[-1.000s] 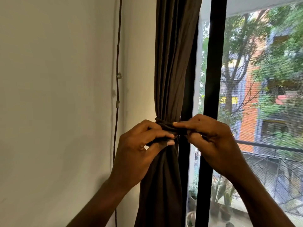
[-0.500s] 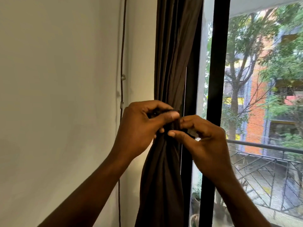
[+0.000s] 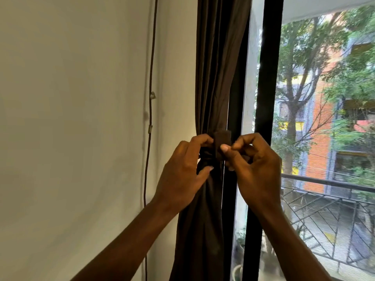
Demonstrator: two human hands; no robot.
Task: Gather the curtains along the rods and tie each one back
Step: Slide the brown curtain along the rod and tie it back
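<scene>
"Head view: where is the curtain [image 3: 215, 78]?"

"Bunched between the wall [image 3: 81, 98] and the window frame [image 3: 267, 78]. The left hand [image 3: 182, 171] grips the gathered folds so they cannot spread. The right hand [image 3: 257, 169] pinches the end of the tie [image 3: 222, 142], which stands up over the bundle — probably to finish the knot."

"Room to work?"

"The frame is close on the right — there's bare wall on the left, with a cable [image 3: 151, 78] well apart."

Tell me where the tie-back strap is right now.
In the head view, the tie-back strap stands centre-frame against the gathered curtain, pinched by the right hand, with the left hand gripping the curtain beside it.
</scene>
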